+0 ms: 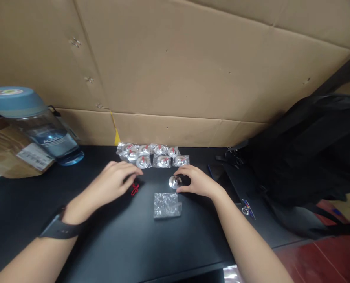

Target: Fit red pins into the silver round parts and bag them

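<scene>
My right hand [194, 181] has its thumb and fingers at the edge of a small silver finger cymbal [174, 181], a shiny round disc with a raised middle and a dark centre hole. My left hand [117, 179] hovers over the black table, thumb and forefinger a little apart. Just below its fingertips is a knotted red cord [135, 189]. A clear plastic bag [167, 205] lies flat in front of the cymbal. Behind both hands, several wrapped silver cymbals with red cords [163, 161] sit in two rough rows.
A blue-lidded water bottle [52, 137] and a brown parcel [12, 151] stand at the left. Cardboard [175, 70] walls off the back. To the right are a black bag [307, 153], a dark flat object [223, 179] and a key ring [246, 210].
</scene>
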`<state>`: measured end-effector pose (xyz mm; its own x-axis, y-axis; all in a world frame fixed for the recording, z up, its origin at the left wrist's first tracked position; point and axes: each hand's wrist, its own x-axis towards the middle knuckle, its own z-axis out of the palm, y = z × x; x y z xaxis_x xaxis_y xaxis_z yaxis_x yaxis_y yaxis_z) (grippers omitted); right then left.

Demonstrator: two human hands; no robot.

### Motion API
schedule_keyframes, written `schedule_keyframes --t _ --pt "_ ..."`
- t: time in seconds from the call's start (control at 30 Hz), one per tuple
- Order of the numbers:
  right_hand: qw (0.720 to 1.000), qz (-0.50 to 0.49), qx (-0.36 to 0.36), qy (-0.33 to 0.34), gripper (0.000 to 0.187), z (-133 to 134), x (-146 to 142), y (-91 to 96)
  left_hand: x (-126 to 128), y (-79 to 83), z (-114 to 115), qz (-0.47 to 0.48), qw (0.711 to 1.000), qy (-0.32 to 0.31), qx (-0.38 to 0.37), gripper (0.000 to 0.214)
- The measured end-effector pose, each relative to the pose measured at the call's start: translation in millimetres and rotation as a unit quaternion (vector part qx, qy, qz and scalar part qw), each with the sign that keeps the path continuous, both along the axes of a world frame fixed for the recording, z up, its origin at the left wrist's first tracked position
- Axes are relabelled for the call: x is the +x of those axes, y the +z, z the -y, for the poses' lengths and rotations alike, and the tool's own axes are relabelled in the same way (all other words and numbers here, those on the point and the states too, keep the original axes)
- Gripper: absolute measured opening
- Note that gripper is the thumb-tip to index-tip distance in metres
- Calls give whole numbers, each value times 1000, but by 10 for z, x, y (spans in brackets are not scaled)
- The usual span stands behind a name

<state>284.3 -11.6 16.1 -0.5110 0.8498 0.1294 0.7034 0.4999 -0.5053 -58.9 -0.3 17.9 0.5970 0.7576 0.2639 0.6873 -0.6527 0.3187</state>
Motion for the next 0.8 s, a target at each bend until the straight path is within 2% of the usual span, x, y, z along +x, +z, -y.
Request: schedule_keyframes --t 0.03,0.1,0.17,0.23,0.33,0.5,0.63,0.8 --pt "1000 1 -10 6 46 16 -18 2 -100 18 -53 -20 1000 23 -7 18" --pt "1000 -1 -17 12 38 34 -59 -6 -240 40 -97 -50 997 54 -27 24" --pt "1000 -6 -12 7 30 42 -98 -22 -281 37 -75 -65 995 54 -49 30" --pt "1000 -7 3 -7 32 50 -128 -44 -245 10 -29 -74 995 40 -59 33" --pt "1000 -10 19 -23 46 58 -155 -87 -141 -62 16 -77 996 22 -39 33" --pt "1000 3 15 -16 65 54 -129 -111 -20 -170 34 -72 997 16 -11 14" --pt "1000 20 -8 -11 52 60 -60 -60 57 -156 62 -56 998 12 -10 12" --pt "999 -8 22 -22 45 86 -36 27 175 -29 129 28 998 20 -46 21"
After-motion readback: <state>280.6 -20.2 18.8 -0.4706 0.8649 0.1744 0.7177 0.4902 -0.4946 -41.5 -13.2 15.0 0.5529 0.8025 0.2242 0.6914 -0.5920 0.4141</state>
